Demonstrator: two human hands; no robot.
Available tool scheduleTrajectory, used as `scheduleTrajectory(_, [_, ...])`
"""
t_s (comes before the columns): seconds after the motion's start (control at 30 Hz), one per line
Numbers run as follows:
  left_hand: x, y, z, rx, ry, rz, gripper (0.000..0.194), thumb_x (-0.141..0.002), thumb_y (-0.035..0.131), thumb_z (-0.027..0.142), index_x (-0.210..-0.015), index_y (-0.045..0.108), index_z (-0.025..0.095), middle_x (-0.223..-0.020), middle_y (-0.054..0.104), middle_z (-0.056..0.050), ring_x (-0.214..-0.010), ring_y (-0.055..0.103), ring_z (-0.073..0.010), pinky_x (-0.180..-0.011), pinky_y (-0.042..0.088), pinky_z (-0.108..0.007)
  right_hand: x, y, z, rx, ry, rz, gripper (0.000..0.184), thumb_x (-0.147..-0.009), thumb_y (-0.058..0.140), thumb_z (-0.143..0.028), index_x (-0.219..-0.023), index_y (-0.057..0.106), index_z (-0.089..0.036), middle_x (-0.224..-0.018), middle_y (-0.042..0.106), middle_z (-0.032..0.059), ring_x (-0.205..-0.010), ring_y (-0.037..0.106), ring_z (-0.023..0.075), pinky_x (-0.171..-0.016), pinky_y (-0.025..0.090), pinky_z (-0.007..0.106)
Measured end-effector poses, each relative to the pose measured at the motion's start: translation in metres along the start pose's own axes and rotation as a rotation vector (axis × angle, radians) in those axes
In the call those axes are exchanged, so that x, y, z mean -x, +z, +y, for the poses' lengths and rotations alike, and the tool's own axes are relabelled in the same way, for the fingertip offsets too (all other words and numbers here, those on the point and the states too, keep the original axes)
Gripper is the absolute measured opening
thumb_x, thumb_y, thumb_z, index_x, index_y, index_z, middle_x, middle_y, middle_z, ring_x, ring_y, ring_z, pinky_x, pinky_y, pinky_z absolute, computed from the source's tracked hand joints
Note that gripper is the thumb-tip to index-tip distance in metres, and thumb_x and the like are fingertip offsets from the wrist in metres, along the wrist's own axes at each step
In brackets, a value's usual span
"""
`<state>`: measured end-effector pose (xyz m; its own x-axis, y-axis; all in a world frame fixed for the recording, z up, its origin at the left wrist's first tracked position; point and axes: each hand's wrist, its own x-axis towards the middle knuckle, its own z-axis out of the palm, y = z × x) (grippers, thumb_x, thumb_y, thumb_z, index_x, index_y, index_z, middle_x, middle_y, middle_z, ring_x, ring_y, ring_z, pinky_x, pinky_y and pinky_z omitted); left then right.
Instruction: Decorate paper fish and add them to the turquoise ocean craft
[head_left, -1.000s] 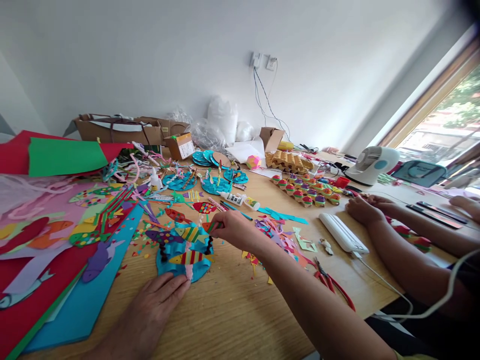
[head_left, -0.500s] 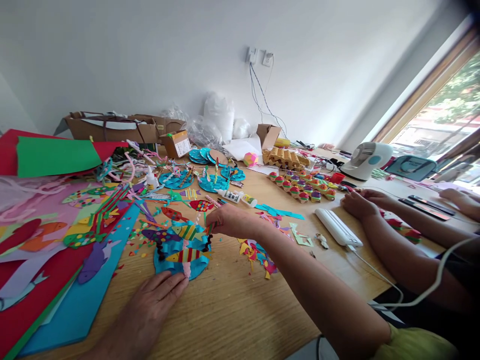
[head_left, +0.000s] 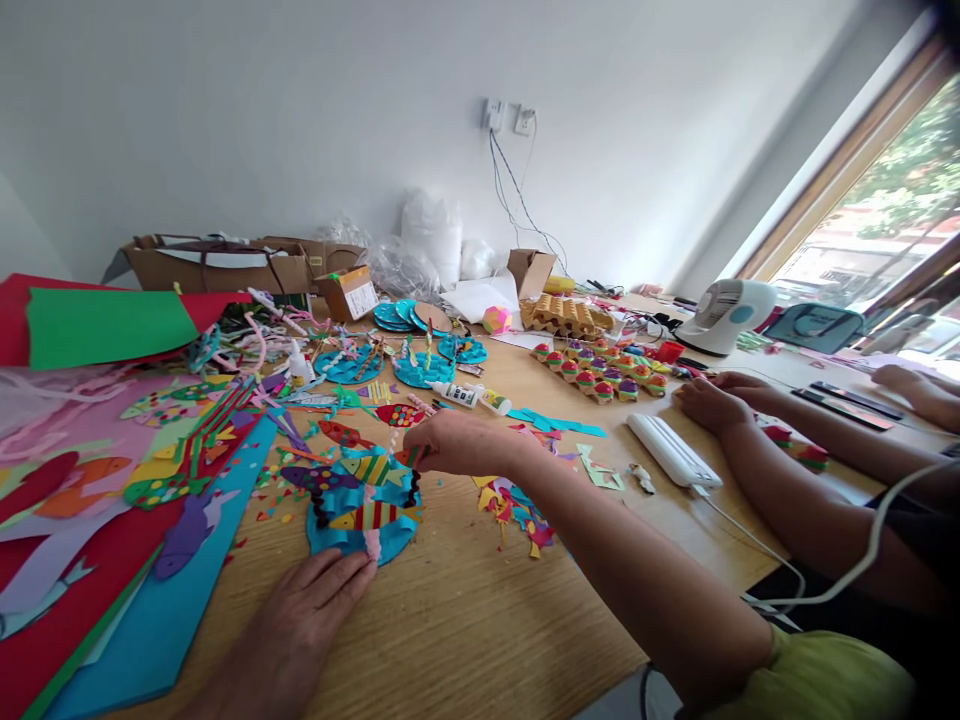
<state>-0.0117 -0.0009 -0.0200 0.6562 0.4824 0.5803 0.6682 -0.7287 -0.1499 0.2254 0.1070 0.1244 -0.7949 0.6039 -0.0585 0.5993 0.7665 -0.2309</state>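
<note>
A round blue craft base point(head_left: 327, 540) stands in front of me, with upright fuzzy pipe cleaners and cut-paper fish fixed on them. A red-and-yellow striped paper fish point(head_left: 375, 515) is at the front, and a purple paper fish point(head_left: 321, 477) sits at the left. My left hand point(head_left: 319, 600) lies with fingers stretched out along the near rim, fingertips by the foot of a pink pipe cleaner point(head_left: 373, 543). My right hand point(head_left: 454, 445) pinches a small dark paper fish point(head_left: 411, 457) at the top of a black pipe cleaner point(head_left: 414, 488); its fingertips are partly hidden.
Coloured paper sheets point(head_left: 187, 610) cover the left side. Glue bottles point(head_left: 457, 394), paper scraps point(head_left: 517, 515) and more blue bases point(head_left: 424, 368) lie beyond. A painted egg carton point(head_left: 600, 370), a white power bank point(head_left: 673, 450) and a co-worker's hands point(head_left: 712, 405) are at the right.
The view has shifted slightly. Both my hands keep nearly the same place at the blue base, the right still pinching at the black pipe cleaner's top.
</note>
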Motion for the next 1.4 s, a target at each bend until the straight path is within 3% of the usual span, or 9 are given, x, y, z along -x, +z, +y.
scheduleTrajectory(0.23, [0.004,0.004,-0.001,-0.022,0.001,-0.015,0.065,-0.069,0.035,-0.002,-0.125,0.051,0.027,-0.114,0.065,0.007,-0.1,0.058,-0.0128,-0.086,0.048,-0.022,0.009,0.002,-0.007,-0.02,0.072,0.112,0.032,-0.08,0.062,-0.023,-0.111,0.061,-0.017,-0.089,0.069,0.0055,-0.079,0.06,0.0165,-0.063,0.038,0.023])
scheduleTrajectory(0.4, [0.009,0.009,-0.001,-0.011,-0.01,-0.043,0.069,-0.069,0.034,-0.003,-0.128,0.047,0.028,-0.116,0.064,0.007,-0.101,0.058,-0.0126,-0.089,0.046,-0.022,0.017,-0.003,-0.012,-0.094,0.129,0.155,0.028,-0.089,0.052,-0.031,-0.113,0.059,-0.018,-0.089,0.069,0.0042,-0.081,0.061,0.0168,-0.069,0.041,0.024])
scheduleTrajectory(0.53, [0.009,0.009,-0.001,0.001,-0.012,-0.055,0.074,-0.069,0.034,-0.003,-0.137,0.037,0.028,-0.119,0.063,0.005,-0.103,0.058,-0.0133,-0.091,0.046,-0.023,0.023,0.001,-0.008,-0.127,0.182,0.368,0.026,-0.094,0.042,-0.028,-0.11,0.06,-0.017,-0.097,0.067,0.0069,-0.089,0.06,0.0171,-0.076,0.041,0.026])
scheduleTrajectory(0.67, [0.004,0.002,-0.001,0.013,0.004,-0.037,0.068,-0.07,0.035,-0.003,-0.13,0.047,0.026,-0.116,0.064,0.005,-0.102,0.058,-0.0132,-0.088,0.048,-0.022,0.03,0.013,-0.003,-0.176,0.452,0.524,0.022,-0.091,0.044,-0.021,-0.096,0.065,-0.016,-0.09,0.068,0.0064,-0.084,0.06,0.0165,-0.072,0.04,0.025])
scheduleTrajectory(0.77, [0.0,-0.002,0.0,0.017,0.0,-0.025,0.062,-0.072,0.035,-0.001,-0.125,0.052,0.025,-0.115,0.065,0.005,-0.101,0.058,-0.0133,-0.086,0.049,-0.021,0.038,0.026,-0.003,-0.279,0.65,0.42,0.017,-0.081,0.051,-0.013,-0.083,0.067,-0.016,-0.074,0.067,0.0038,-0.073,0.06,0.0162,-0.064,0.039,0.024])
scheduleTrajectory(0.87, [-0.003,-0.005,0.001,0.009,0.005,-0.032,0.058,-0.074,0.036,0.0,-0.123,0.053,0.025,-0.115,0.065,0.004,-0.101,0.057,-0.0137,-0.085,0.05,-0.022,0.043,0.045,-0.007,-0.375,0.626,0.299,0.015,-0.072,0.056,-0.007,-0.065,0.066,-0.017,-0.058,0.062,-0.0002,-0.061,0.059,0.0131,-0.058,0.039,0.022])
scheduleTrajectory(0.97, [-0.005,-0.008,0.001,-0.004,0.018,-0.036,0.055,-0.074,0.036,-0.001,-0.118,0.058,0.023,-0.115,0.065,0.004,-0.101,0.057,-0.0141,-0.085,0.05,-0.022,0.039,0.066,-0.01,-0.488,0.62,0.251,0.013,-0.071,0.058,-0.007,-0.068,0.066,-0.017,-0.056,0.06,-0.0021,-0.053,0.056,0.0105,-0.052,0.041,0.02])
scheduleTrajectory(1.1, [-0.005,-0.009,0.001,0.004,0.033,-0.067,0.055,-0.072,0.037,0.0,-0.118,0.058,0.022,-0.117,0.064,0.002,-0.102,0.057,-0.0151,-0.087,0.049,-0.023,0.024,0.083,-0.008,-0.655,0.64,0.234,0.014,-0.072,0.059,-0.008,-0.084,0.063,-0.015,-0.06,0.059,-0.0038,-0.048,0.055,0.0078,-0.043,0.043,0.016])
scheduleTrajectory(1.4, [-0.004,-0.007,-0.001,-0.024,0.059,-0.053,0.053,-0.072,0.037,0.002,-0.117,0.059,0.02,-0.116,0.065,0.001,-0.1,0.058,-0.0164,-0.085,0.049,-0.025,0.001,0.1,0.003,-0.632,0.573,0.332,0.008,-0.066,0.069,-0.019,-0.071,0.063,-0.018,-0.058,0.059,-0.0054,-0.056,0.057,0.0116,-0.05,0.042,0.02])
